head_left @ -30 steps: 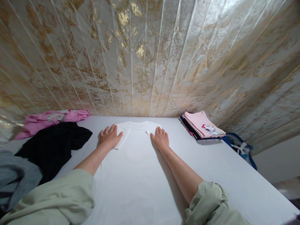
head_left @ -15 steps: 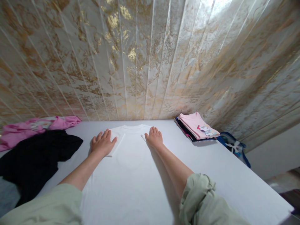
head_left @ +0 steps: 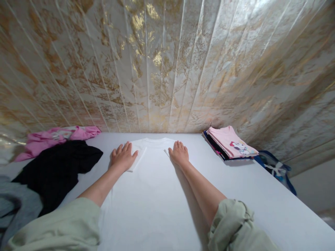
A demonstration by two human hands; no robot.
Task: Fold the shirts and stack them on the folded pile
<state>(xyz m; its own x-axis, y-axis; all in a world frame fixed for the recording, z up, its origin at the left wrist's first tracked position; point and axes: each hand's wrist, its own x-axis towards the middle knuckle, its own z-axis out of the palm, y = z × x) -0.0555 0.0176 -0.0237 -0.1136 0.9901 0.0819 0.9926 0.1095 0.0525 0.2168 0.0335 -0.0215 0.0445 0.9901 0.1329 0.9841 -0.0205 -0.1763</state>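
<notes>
A white T-shirt [head_left: 149,181] lies flat on the white table [head_left: 251,188], its collar toward the wall. Both sleeves are folded inward. My left hand [head_left: 122,157] rests flat on the folded left sleeve, fingers stretched out. My right hand [head_left: 179,154] lies flat on the folded right sleeve, fingers together and pointing to the wall. Neither hand holds anything. Pale green sleeves are pushed up on both my forearms.
A stack of folded clothes [head_left: 230,143] with a pink cartoon-print top sits at the back right. A black garment [head_left: 56,167], a pink one [head_left: 56,136] and a grey one [head_left: 15,205] lie loose at the left. A blue bag [head_left: 277,169] hangs beyond the table's right edge. A gold-patterned wall stands behind.
Both hands stay flat on the shirt's folded sleeves. Only the camera has swung a little left and back.
</notes>
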